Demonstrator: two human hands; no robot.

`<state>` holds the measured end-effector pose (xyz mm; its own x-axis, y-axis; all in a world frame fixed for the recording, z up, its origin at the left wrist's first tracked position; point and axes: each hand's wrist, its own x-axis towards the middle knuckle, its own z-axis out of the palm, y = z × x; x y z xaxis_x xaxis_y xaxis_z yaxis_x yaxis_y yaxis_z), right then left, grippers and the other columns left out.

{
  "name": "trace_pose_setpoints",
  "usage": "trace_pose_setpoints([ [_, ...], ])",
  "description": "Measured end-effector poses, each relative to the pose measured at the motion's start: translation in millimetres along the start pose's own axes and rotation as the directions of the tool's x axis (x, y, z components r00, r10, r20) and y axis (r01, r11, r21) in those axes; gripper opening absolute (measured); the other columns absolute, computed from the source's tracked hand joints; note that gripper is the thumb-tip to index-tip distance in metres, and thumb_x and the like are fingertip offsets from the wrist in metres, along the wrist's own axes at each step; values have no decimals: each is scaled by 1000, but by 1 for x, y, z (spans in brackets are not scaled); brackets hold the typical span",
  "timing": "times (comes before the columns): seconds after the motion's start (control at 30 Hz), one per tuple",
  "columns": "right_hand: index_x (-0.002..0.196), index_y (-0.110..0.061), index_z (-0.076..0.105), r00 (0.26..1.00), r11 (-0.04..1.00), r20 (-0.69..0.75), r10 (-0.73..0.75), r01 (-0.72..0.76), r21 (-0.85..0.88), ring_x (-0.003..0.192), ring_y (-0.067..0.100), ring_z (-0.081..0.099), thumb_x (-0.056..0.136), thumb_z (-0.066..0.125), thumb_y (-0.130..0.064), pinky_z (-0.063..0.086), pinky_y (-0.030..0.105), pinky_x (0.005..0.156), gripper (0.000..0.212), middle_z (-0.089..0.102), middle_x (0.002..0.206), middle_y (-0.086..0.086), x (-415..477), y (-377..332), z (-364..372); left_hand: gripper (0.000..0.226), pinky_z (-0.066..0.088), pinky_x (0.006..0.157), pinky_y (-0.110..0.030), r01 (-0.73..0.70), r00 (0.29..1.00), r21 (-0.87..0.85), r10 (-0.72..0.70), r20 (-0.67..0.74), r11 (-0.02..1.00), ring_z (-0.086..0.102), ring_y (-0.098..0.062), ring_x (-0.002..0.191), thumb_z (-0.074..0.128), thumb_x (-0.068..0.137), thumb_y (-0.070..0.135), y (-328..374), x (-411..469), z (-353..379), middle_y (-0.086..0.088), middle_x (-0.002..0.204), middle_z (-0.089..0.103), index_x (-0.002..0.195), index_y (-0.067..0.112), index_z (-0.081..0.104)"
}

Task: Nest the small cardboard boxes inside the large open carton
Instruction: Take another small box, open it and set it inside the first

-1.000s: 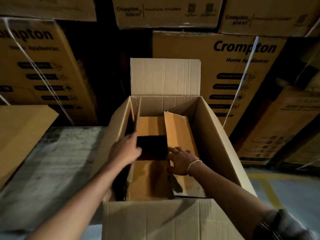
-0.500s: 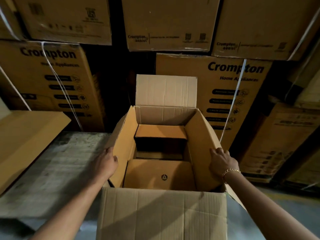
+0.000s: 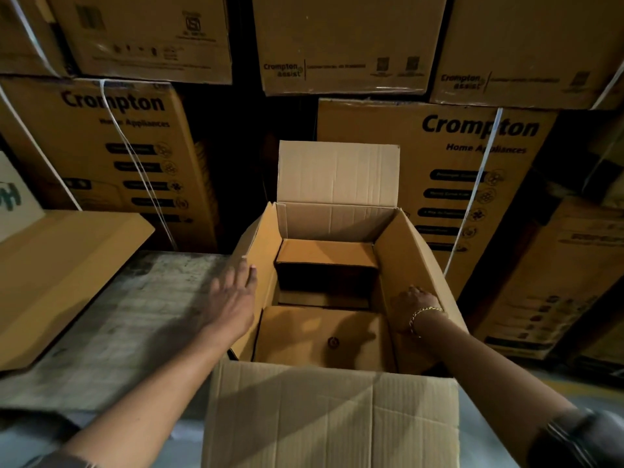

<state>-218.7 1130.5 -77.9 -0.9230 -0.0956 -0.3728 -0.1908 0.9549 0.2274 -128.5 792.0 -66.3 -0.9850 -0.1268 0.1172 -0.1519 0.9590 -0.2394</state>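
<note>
The large open carton (image 3: 337, 413) stands in front of me with its flaps up. Inside it lie two small brown boxes: one at the back (image 3: 326, 253) and one at the front (image 3: 314, 336) with a small round mark on top. My left hand (image 3: 233, 298) lies flat and blurred against the outside of the carton's left flap, fingers spread. My right hand (image 3: 413, 307), with a gold bracelet at the wrist, rests on the inner face of the right flap near its edge, holding nothing that I can see.
A flat piece of cardboard (image 3: 64, 271) lies at the left on a worn grey surface (image 3: 111, 332). Stacked printed cartons (image 3: 472, 170) form a wall behind and to the right. Grey floor shows at the bottom right.
Both hands came out of the carton and went to its side flaps. Since half a second ago the left hand slid forward along the left flap and the right hand moved onto the right flap's inner face.
</note>
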Motion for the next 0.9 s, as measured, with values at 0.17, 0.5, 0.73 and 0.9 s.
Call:
trace_pose_setpoints([
  [0.17, 143, -27, 49, 982, 978, 142, -128, 101, 184, 142, 27, 38, 100, 37, -55, 11, 53, 119, 52, 47, 151, 4, 7, -27, -3, 63, 15, 122, -54, -144, 989, 46, 142, 49, 989, 9, -37, 152, 64, 92, 25, 17, 18, 5, -13, 163, 23, 150, 18, 42],
  [0.5, 150, -31, 36, 983, 944, 118, -143, 100, 315, 143, 32, 37, 97, 24, -68, 13, 52, 117, 66, 42, 155, 8, 20, -18, 10, 55, 33, 115, -49, -122, 980, -285, 161, 115, 951, -3, -32, 154, 58, 96, 43, 24, 21, 6, -2, 163, 24, 145, 21, 48],
  [0.73, 113, -22, 73, 998, 692, -21, -54, 52, 720, 111, 29, 63, 97, 41, -64, 40, 47, 105, 55, 71, 112, 6, -15, -2, -13, 44, 36, 113, -43, -6, 999, -542, 28, 33, 840, 21, -25, 152, 55, 99, 26, 15, 2, -4, -2, 167, 17, 143, 25, 52],
  [0.9, 126, -27, 65, 958, 657, 93, -271, 113, 745, 96, 5, 54, 104, 40, -43, 38, 19, 75, 37, 59, 119, -5, -59, 5, -7, 45, 39, 102, -36, 104, 994, -662, -47, 103, 742, 35, -26, 145, 49, 102, 27, 18, -18, -4, 3, 169, 10, 146, 25, 50],
])
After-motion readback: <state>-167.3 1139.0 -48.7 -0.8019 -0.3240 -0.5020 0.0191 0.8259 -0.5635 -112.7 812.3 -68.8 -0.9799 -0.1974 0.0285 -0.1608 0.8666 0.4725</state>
